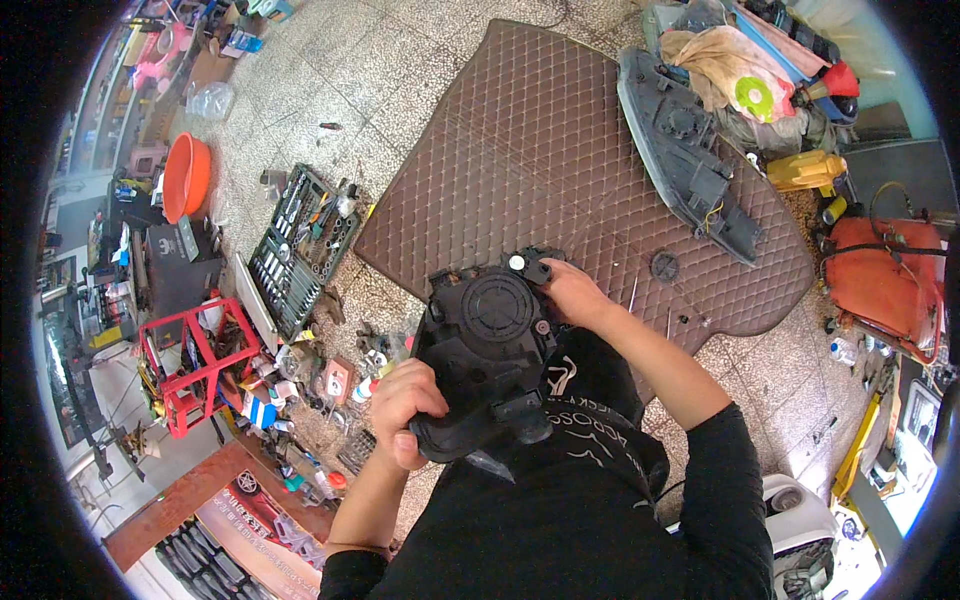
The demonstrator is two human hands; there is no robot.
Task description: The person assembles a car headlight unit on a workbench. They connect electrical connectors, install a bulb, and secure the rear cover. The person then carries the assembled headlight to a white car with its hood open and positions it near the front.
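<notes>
I hold a black car headlight [480, 350] close over my lap, its back with a large round cover facing up. My left hand [408, 405] is closed round its lower left edge, thumb and fingers gripping the rim. At the upper right corner, my right hand [572, 295] grips the housing next to a small white round part; some of its fingers are hidden behind it. A second headlight [690, 150] lies on the brown quilted mat [500, 130], at the far right. Nearer to me on the mat are a round black cap [664, 266] and a thin screwdriver-like tool [634, 292].
An open socket set [300, 245] lies on the speckled floor to the left, near an orange basin [186, 178] and a red metal frame [200, 365]. Small parts and bottles clutter the floor below it. Rags [715, 60] and an orange-red container [880, 275] stand at right.
</notes>
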